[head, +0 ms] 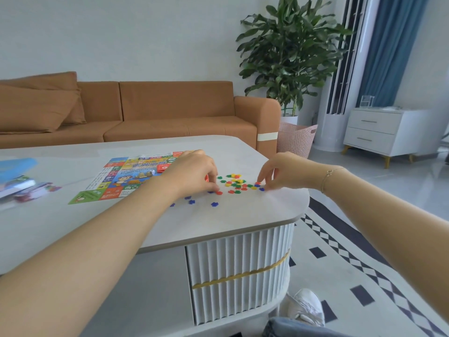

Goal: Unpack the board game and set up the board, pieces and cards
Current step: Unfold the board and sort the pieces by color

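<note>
We see no box or tray holding the pieces; a pink basket (295, 138) stands on the floor beyond the sofa (150, 110), and we cannot tell what is in it. On the table (218, 222) the game board (121, 178) lies flat and unfolded, just left of our left hand (194, 172). The small plastic pieces (235, 183), red, yellow, green and blue, lie scattered between our two hands. Our left fingers are curled down onto the tabletop, their tips at a red piece (219, 192), though we cannot tell whether they pinch it or only touch it. A few blue pieces (214, 204) lie loose just nearer to us than those fingertips. Our right hand (284, 172) has fingers bent down, its tips beside a red and a blue piece at the scatter's right edge; whether it grips one we cannot tell. Red cards (162, 168) show on the board behind the left hand.
</note>
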`<action>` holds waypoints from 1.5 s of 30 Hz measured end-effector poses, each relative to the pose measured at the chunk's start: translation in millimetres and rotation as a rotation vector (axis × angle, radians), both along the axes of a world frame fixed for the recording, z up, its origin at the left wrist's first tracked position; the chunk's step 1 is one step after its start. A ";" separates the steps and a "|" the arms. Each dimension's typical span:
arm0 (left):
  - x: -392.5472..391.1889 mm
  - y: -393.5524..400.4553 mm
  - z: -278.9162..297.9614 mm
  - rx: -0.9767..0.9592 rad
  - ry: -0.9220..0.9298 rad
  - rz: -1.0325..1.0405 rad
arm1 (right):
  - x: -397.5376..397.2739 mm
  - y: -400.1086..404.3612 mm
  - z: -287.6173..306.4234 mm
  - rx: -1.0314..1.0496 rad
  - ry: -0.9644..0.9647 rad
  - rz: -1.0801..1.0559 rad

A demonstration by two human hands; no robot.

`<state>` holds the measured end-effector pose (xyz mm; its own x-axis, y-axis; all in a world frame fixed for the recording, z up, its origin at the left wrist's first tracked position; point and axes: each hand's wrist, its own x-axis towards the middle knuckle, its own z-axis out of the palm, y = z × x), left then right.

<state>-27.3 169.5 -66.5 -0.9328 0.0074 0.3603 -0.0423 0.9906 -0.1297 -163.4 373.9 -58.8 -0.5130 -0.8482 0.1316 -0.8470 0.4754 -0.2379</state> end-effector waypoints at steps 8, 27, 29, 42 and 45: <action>7.1 -10.6 0.6 0.132 0.007 -0.039 | 3.3 1.8 -0.6 0.016 0.041 0.021; 44.3 -10.8 11.6 0.411 -0.098 -0.050 | 48.4 -37.4 -10.9 -0.220 -0.110 0.244; 45.3 -7.3 9.9 0.427 -0.062 -0.075 | 39.8 -34.7 -8.5 -0.259 -0.110 0.212; 67.2 4.2 -10.8 0.202 -0.160 -0.174 | 24.4 -28.6 -3.7 -0.264 -0.039 0.115; 75.0 -3.0 -5.0 0.198 -0.157 -0.115 | 32.8 -37.3 -8.5 -0.208 0.004 0.137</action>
